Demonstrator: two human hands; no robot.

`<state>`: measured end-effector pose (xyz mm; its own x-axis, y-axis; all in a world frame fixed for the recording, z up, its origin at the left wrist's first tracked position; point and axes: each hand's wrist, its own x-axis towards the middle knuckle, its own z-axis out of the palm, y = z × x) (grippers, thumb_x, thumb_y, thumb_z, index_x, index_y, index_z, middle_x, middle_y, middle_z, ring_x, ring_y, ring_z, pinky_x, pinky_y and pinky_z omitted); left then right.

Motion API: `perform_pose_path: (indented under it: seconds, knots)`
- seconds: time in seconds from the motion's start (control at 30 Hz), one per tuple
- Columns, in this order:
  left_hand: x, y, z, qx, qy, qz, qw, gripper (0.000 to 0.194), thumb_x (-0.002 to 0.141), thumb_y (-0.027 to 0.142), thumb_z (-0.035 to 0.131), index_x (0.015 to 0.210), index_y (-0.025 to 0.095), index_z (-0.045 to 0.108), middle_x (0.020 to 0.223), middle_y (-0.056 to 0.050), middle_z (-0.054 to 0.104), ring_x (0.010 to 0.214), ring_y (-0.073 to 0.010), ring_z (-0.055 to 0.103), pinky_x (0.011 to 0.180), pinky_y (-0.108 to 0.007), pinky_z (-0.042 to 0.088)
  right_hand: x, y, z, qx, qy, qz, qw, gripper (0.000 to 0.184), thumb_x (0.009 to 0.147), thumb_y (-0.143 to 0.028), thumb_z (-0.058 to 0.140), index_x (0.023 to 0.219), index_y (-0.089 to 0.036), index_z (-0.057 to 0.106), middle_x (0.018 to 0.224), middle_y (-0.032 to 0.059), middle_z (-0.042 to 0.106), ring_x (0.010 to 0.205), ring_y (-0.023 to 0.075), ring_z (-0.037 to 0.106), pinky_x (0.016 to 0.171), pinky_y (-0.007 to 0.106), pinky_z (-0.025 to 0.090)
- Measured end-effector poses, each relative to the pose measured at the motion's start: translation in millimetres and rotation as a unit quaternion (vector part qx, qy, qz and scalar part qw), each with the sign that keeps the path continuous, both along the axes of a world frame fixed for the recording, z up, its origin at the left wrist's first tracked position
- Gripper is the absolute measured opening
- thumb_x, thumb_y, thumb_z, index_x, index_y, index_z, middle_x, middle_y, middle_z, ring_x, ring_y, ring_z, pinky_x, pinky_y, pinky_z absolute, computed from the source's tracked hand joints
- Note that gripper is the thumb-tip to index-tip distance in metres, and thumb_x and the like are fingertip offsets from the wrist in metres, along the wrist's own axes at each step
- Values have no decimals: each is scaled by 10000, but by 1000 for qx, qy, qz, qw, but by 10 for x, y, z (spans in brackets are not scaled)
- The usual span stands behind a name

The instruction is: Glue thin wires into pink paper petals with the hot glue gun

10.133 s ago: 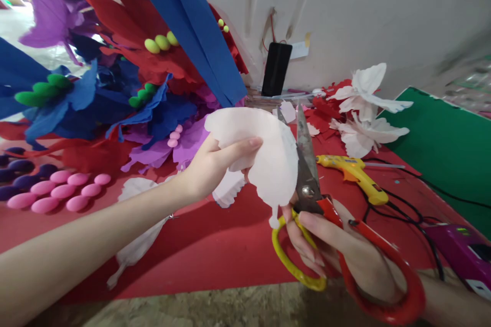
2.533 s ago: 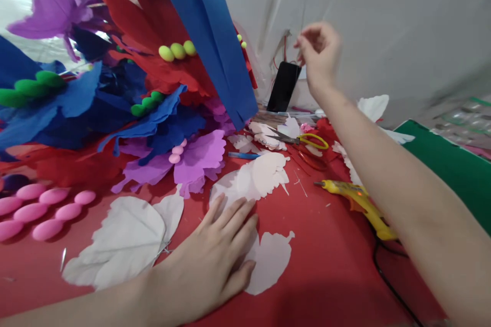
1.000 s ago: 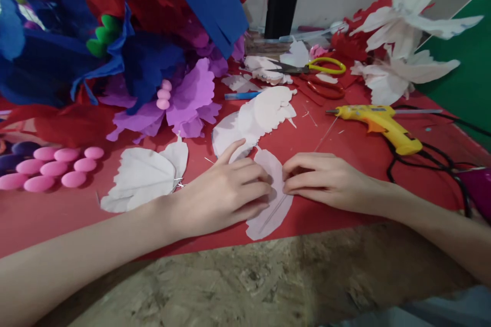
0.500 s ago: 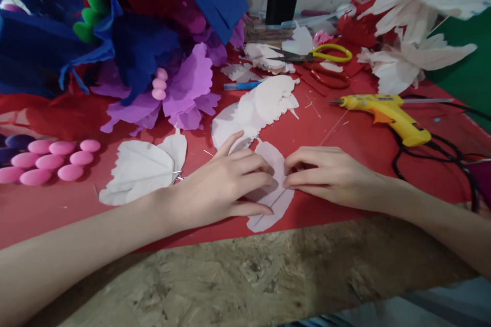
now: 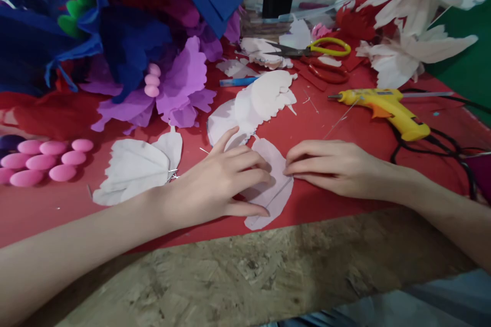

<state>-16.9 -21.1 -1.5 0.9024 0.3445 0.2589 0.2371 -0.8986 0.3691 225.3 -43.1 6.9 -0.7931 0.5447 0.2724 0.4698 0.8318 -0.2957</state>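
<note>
A pale white petal (image 5: pixel 271 191), cut from thin sheet material, lies on the red table covering in front of me. My left hand (image 5: pixel 226 181) rests on its left part with fingers spread and the index finger raised. A thin straight line, a wire or a crease, runs slantwise across the petal. My right hand (image 5: pixel 332 169) is closed in a pinch at the petal's right edge; its fingertips partly hide what is between them. Beyond the left hand lie overlapping white petals (image 5: pixel 264 97). Left of my left wrist is a white petal cluster (image 5: pixel 136 168) with thin wire ends.
A yellow glue gun (image 5: pixel 387 107) with a black cord lies at the right. Yellow-handled scissors (image 5: pixel 330 47), red-handled scissors (image 5: pixel 326 72) and a blue pen (image 5: pixel 238 82) are farther back. Large blue, red and purple flowers (image 5: pixel 184 76) fill the left, near pink egg-shaped pieces (image 5: pixel 40 162).
My right hand has shifted slightly outward along the petal's edge, its fingers drawn closer together. The left hand keeps its place on the petal. The whole view has moved a little.
</note>
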Motion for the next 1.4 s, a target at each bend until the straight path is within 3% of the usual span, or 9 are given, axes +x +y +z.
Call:
perform_pose_path:
  seconds: [0.3,0.67,0.93,1.23,1.4]
  knots:
    - [-25,25,-89,10,-33,-12,999,282,886,440,499,973,186,585,986,-22,635,960,-147,573,1114,-443,66,85,96,22,-90,19,-51,994,186,885,-238,469,810,-168,624,915,50,631,835,100,609,764,219,482]
    - [-18,23,-67,13,-26,-15,999,303,866,442,530,998,174,582,980,-32,631,952,-151,572,1116,-430,67,75,95,1,-100,21,-90,991,170,869,-229,474,794,-190,622,915,40,635,819,111,607,755,249,478]
    - [-17,19,-65,4,-22,-10,1000,278,841,407,584,999,177,592,997,-31,635,974,-160,572,1119,-444,64,69,107,11,-93,26,-75,992,177,876,-205,463,787,-176,613,906,51,626,817,109,601,754,235,474]
    - [-17,15,41,-40,-3,-7,999,310,856,458,538,971,174,582,986,-24,637,986,-156,569,1123,-414,53,68,120,57,-64,13,-46,997,187,891,-184,448,794,-149,605,884,54,627,812,96,591,748,208,465]
    - [94,-7,182,-83,-9,52,995,258,946,255,354,931,179,601,947,-16,652,941,-145,586,1107,-485,112,57,84,167,-23,35,-56,998,173,882,-182,466,786,-145,604,855,51,629,787,97,584,728,208,462]
